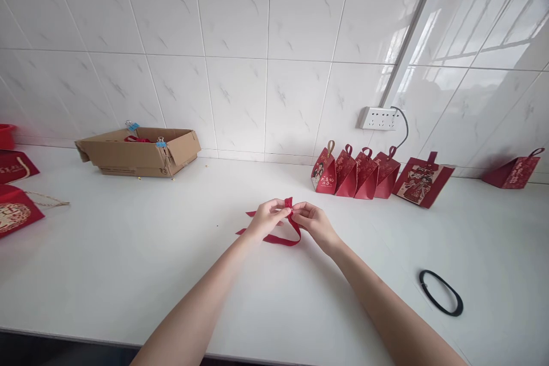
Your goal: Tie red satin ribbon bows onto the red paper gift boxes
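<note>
Over the middle of the white table, a red ribbon (283, 239) is pinched between my two hands. My left hand (269, 217) grips it from the left, thumb and fingers closed on a gathered part that stands up above the fingertips. From the right, my right hand (314, 222) pinches the same gathered part, its fingertips almost touching the left ones. Below the hands the ribbon curves in a loop, and its loose ends stretch out to the left past my left wrist. The fingers partly hide the gathered part.
A cardboard box (128, 157) with blue binder clips and red material inside stands back left. Several red gift boxes (345, 177) line the wall at right. A black ring-shaped band (441, 293) lies front right. Red bags (17, 211) sit at the left edge.
</note>
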